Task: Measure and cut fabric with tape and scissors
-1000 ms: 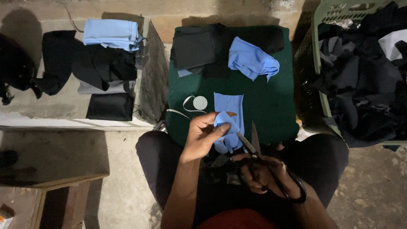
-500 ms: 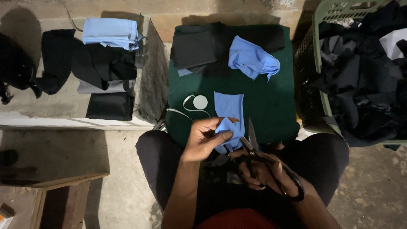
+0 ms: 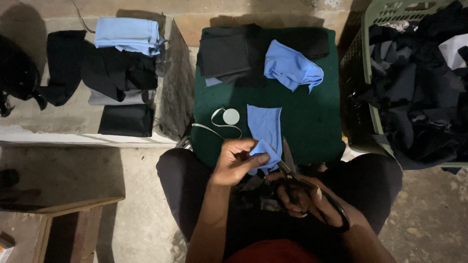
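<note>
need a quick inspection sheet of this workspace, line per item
surface: green cloth-covered stand, partly bare.
job's things: blue strip pinched at its near end by left hand; scissors in right hand, blades at the strip's edge.
clutter: blue garment and dark fabric at the stand's far end; white tape measure.
fingers: left closed on strip, right through scissor handles.
cables: nothing seen.
surroundings: ledge with folded clothes to the left; green basket of dark clothes to the right; concrete floor.
</note>
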